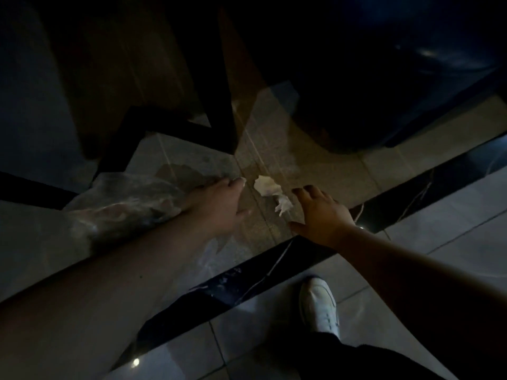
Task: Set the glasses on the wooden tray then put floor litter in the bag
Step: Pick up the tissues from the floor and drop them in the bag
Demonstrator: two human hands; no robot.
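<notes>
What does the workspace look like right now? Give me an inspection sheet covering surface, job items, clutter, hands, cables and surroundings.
Surface: tiled floor, dimly lit, crossed by a dark marble strip.
Job's things: crumpled white tissue lying on the floor between both hands; clear plastic bag at the left hand; glasses and wooden tray not in view.
Clutter: nothing seen beyond the tissue.
Grippers: left hand on the bag's edge, though the grip is unclear; right hand open, fingers spread just right of the tissue, not touching it.
Cables: nothing seen.
Surroundings: black metal furniture legs, a dark blue seat, the person's white shoe.
</notes>
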